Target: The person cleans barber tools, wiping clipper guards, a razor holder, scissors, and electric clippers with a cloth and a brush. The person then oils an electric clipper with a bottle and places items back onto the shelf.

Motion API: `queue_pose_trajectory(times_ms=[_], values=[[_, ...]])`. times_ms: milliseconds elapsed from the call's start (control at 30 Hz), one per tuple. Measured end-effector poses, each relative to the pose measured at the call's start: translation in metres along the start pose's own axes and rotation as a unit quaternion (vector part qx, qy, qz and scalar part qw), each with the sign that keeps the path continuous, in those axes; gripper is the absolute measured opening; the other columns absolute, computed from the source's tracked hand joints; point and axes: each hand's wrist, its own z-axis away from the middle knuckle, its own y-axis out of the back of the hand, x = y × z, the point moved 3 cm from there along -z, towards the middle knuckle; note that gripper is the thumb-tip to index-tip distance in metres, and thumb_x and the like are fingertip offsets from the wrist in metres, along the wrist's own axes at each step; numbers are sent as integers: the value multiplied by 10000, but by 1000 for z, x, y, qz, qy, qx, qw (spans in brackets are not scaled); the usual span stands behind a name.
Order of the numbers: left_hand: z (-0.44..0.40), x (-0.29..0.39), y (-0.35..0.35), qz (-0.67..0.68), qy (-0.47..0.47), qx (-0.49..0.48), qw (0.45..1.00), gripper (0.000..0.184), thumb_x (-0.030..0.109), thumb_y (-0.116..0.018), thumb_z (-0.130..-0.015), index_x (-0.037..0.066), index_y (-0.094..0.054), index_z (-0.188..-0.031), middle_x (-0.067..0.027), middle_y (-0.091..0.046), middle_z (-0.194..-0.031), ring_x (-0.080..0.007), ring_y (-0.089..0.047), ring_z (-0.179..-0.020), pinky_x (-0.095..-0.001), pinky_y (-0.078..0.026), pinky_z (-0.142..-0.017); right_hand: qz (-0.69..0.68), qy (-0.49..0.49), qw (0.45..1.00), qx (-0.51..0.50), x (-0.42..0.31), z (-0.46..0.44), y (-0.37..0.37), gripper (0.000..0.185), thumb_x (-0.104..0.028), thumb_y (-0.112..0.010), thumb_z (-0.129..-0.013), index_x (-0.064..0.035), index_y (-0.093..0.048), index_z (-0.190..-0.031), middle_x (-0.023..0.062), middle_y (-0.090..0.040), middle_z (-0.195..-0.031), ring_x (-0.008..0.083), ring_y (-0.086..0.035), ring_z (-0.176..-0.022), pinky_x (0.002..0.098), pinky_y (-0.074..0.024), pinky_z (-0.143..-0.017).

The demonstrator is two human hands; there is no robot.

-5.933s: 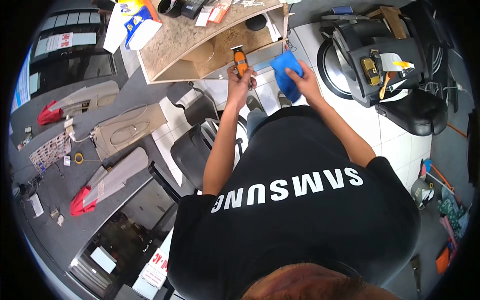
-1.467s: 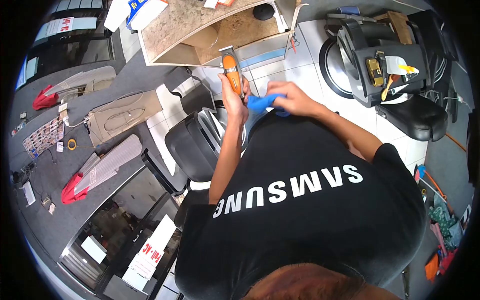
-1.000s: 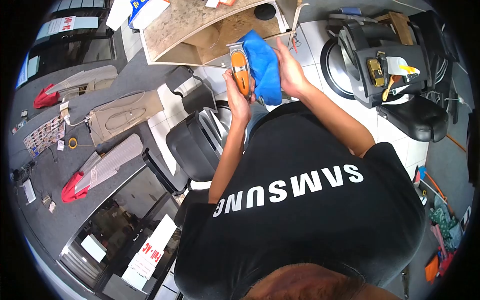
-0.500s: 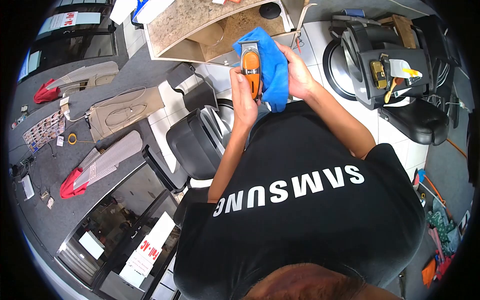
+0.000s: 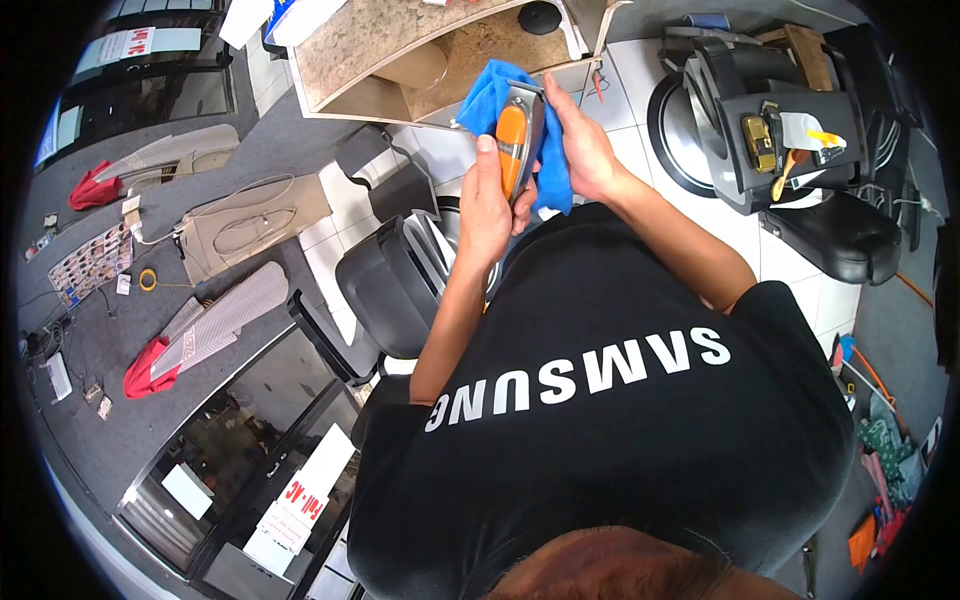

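Observation:
My left hand [image 5: 487, 208] is closed around an orange and dark hair clipper [image 5: 512, 140], thumb along its side. The clipper stands tilted, its blade end up and toward my right hand. A blue cloth [image 5: 487, 97] bunches behind and beside it. My right hand [image 5: 585, 150] is on the cloth at the clipper's right side, thumb near the blade end. Its other fingers are mostly hidden behind the cloth and clipper.
Ahead is an open wooden cabinet [image 5: 345, 45] with a round black object [image 5: 540, 17] inside. Black salon chairs [image 5: 385, 290] stand at left. At right, a chair bears a gold clipper [image 5: 759, 145] and a yellow-handled brush [image 5: 785, 180]. A counter [image 5: 90, 420] runs along the left.
The clipper has turned, from facing up to resting on its side with its blade end toward my right hand. My right thumb has come up closer to the blade end; the cloth has shifted left.

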Motion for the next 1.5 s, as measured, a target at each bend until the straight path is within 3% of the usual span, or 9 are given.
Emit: queue_pose_trajectory(times_ms=[167, 233, 467, 633, 867, 1033, 1167, 1267, 1500], values=[[3, 9, 3, 163, 79, -26, 983, 667, 649, -296, -1070, 57, -568, -929, 3, -425, -519, -110, -354, -370, -259, -294, -362, 122, 52, 985, -112, 2, 5, -2, 677, -642, -498, -1024, -38, -551, -1325, 45, -623, -878, 133, -610, -868, 276, -497, -833], [0, 5, 8, 148, 90, -2, 985, 666, 638, -296, -1074, 53, -578, -930, -6, -441, -525, -128, -391, -380, -274, -315, -359, 238, 183, 949, -98, 2, 5, -14, 626, -562, -574, -1019, -32, -508, -1346, 45, -623, -856, 120, -632, -866, 292, -524, -804], [-6, 4, 7, -83, -46, 103, 990, 801, 665, -143, -1069, 11, -576, -906, -70, -532, -596, -165, -526, -442, -300, -444, -413, 305, 145, 940, -59, -2, 14, -24, 554, -423, -678, -998, 5, -478, -1288, 96, -630, -777, 192, -651, -507, 337, -524, -479], [-12, -8, 3, 54, -35, 106, 992, 784, 734, -176, -1034, 67, -567, -905, -47, -552, -619, -158, -539, -478, -289, -443, -442, 480, 366, 797, 22, -2, 10, -21, 412, -342, -689, -993, 26, -581, -1143, 133, -595, -1027, 273, -687, -697, 400, -548, -650], [-10, -8, 23, 133, 9, 159, 978, 681, 703, -285, -1048, 109, -616, -1080, 0, -577, -712, -113, -526, -556, -256, -383, -473, 585, 458, 665, -74, 11, 35, -11, 463, -192, -746, -905, -29, -627, -1322, 122, -587, -1106, 328, -626, -930, 436, -540, -770], [-11, -8, 32, 220, 4, 96, 971, 632, 651, -266, -1076, 107, -569, -1185, -12, -523, -703, -109, -487, -555, -264, -371, -444, 499, 383, 745, -223, 1, 30, 4, 328, -139, -691, -948, -35, -680, -1260, 117, -603, -1099, 319, -642, -959, 404, -534, -823], [-13, -15, 28, 247, 3, 50, 968, 601, 621, -271, -1088, 105, -569, -1163, -15, -498, -688, -114, -446, -540, -269, -366, -447, 476, 386, 789, -45, -17, 13, -3, 325, -167, -644, -965, -62, -684, -1269, 124, -580, -1179, 330, -626, -1010, 422, -522, -875], [-20, -21, 28, 243, 32, 74, 967, 614, 654, -320, -1066, 115, -615, -1070, -13, -565, -720, -115, -506, -552, -264, -388, -456, 538, 445, 711, -82, -8, 4, -22, 405, -92, -647, -887, -109, -695, -1289, 110, -577, -1238, 338, -586, -1095, 421, -508, -936], [-24, -19, 34, 259, 41, 139, 955, 620, 640, -350, -1065, 86, -627, -1107, -21, -604, -715, -115, -566, -598, -257, -414, -472, 509, 440, 707, -217, 13, 26, -17, 563, 88, -616, -681, -87, -734, -1203, 76, -634, -1179, 318, -557, -1068, 427, -488, -938]])
